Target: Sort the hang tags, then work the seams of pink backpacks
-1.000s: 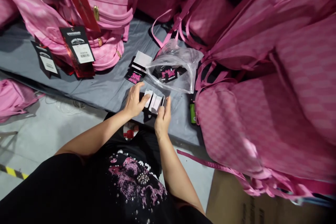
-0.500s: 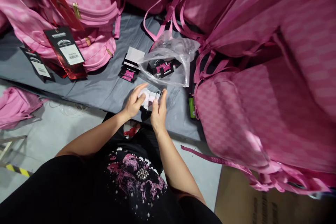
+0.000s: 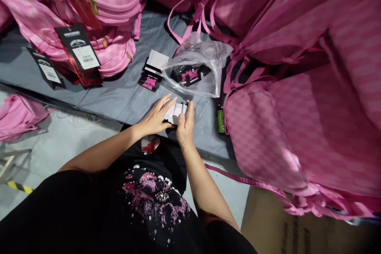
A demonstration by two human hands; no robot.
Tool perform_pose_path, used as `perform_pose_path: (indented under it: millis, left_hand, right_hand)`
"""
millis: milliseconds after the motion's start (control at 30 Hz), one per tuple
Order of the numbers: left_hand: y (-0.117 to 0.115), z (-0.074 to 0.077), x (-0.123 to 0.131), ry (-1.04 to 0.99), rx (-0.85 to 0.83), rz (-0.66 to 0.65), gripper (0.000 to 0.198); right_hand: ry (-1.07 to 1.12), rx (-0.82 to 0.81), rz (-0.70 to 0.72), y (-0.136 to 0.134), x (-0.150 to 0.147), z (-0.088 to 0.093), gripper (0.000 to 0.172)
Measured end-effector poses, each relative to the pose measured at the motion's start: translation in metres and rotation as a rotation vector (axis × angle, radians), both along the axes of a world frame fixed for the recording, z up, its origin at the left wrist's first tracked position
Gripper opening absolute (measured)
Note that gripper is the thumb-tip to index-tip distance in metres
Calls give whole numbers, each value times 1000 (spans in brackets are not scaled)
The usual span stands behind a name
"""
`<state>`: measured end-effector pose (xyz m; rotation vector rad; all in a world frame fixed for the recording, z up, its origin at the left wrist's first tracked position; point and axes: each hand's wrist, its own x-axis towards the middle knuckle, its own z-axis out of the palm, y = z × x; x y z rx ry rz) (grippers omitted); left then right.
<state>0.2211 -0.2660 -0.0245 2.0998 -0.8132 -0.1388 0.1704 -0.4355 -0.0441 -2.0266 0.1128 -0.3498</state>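
Both hands meet at the near edge of a grey table [image 3: 119, 99]. My left hand [image 3: 156, 117] and my right hand [image 3: 185, 124] together grip a small stack of black and white cards [image 3: 176, 112], squeezing it from both sides. A second little pile of such cards [image 3: 153, 73], some with pink emblems, lies just beyond on the table. Next to it sits a clear plastic bag [image 3: 198, 65] holding more of the black and pink cards.
Pink checkered backpacks [image 3: 297, 127] crowd the right and back. Another backpack [image 3: 98, 20] with black hang tags [image 3: 79, 47] lies at the left. A green lighter-like item [image 3: 220, 121] lies by the right bag. A cardboard box [image 3: 291, 230] is at lower right.
The spread-out cards have been pushed together into a tighter stack between both hands. The view has shifted slightly.
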Motion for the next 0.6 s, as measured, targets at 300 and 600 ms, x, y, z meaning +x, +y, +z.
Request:
perform_pose_path:
  millis: [300,600]
  left_hand:
    - [9,-3,9,39,-131,-19,111]
    - [-10,0,-11,-116,-184,131,100]
  right_hand:
    - [13,104,47,-2,-6,2,77]
    - [-35,24,-69,-7,-17,-2,69]
